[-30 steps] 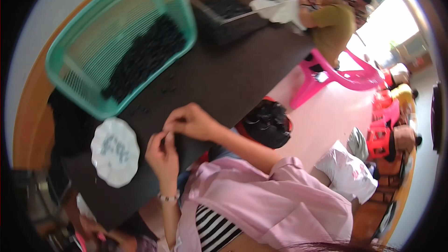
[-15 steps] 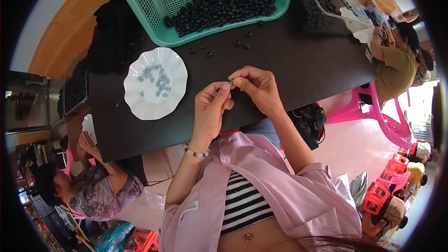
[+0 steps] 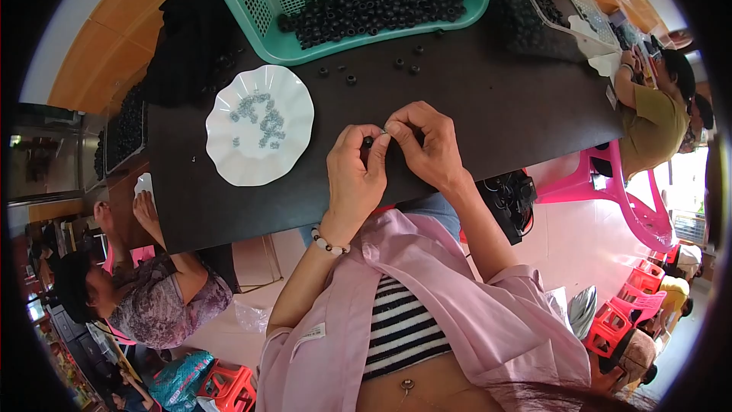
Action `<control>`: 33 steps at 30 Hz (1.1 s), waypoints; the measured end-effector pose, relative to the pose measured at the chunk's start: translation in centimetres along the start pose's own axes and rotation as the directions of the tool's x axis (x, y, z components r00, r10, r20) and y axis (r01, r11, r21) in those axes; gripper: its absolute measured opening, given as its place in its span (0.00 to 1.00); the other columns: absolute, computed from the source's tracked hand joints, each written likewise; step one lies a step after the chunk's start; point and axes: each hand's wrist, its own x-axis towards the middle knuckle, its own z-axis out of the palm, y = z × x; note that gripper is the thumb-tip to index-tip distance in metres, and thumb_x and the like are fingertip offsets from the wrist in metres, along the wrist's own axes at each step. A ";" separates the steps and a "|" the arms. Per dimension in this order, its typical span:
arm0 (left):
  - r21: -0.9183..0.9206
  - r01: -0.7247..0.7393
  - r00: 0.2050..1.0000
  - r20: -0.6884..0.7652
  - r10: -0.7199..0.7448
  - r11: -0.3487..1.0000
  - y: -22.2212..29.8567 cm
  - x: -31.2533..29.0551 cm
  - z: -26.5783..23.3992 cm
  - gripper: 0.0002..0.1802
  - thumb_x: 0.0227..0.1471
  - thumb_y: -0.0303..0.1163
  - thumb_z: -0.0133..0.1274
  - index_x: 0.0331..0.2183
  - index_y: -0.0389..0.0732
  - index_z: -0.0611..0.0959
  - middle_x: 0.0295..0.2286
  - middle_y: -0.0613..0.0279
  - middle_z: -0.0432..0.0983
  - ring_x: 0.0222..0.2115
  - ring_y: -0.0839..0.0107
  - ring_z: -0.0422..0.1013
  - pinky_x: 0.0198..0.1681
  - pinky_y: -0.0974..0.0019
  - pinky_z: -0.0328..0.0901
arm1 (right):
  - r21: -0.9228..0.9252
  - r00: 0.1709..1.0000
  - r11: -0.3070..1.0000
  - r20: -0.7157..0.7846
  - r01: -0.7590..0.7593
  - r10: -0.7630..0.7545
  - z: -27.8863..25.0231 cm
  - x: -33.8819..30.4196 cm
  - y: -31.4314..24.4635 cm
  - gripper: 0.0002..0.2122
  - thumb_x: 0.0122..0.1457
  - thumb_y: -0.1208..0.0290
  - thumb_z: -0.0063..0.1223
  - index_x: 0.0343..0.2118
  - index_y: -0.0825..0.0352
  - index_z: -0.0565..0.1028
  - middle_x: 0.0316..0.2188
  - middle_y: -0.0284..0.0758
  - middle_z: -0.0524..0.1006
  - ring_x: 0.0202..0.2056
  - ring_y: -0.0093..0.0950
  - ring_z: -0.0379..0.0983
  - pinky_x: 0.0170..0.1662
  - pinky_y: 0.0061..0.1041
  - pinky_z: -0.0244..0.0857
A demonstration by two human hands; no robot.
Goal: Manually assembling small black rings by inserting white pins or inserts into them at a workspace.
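Over the dark table, my left hand [image 3: 357,172] is closed with a small round black bead [image 3: 367,142] between its thumb and fingers. My right hand [image 3: 428,145] meets it fingertip to fingertip, its thumb and forefinger pinched on something tiny and pale that I cannot make out. Left of my hands sits a white plate with a wavy rim [image 3: 221,159], bearing several small clear, bluish pieces [image 3: 271,123]. Beyond them stands a green plastic basket [image 3: 278,55] holding a heap of black beads [image 3: 374,4]. Loose black beads [image 3: 351,79] lie on the table in front of it.
The dark table [image 3: 503,118] runs to both sides. A clear bin of black beads [image 3: 526,30] stands at the far right, black cloth [image 3: 183,46] at the far left. One person [image 3: 168,297] sits at the left, another [image 3: 656,114] at the right beside a pink chair [image 3: 633,198].
My left hand has turned, so the black bead now shows between its fingers. The hands stay together at the fingertips. The whole view has shifted slightly.
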 end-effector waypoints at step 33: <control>-0.251 0.264 0.961 -0.011 -0.275 0.931 -1.9 -0.2 -0.1 0.06 0.51 0.27 0.59 0.30 0.34 0.82 0.15 0.77 0.64 0.17 0.89 0.55 0.18 0.79 0.50 | -0.145 0.986 0.989 0.165 0.004 0.021 0.1 1.1 -0.8 0.08 0.57 0.73 0.52 0.26 0.72 0.75 0.20 0.39 0.73 0.22 0.30 0.67 0.27 0.27 0.60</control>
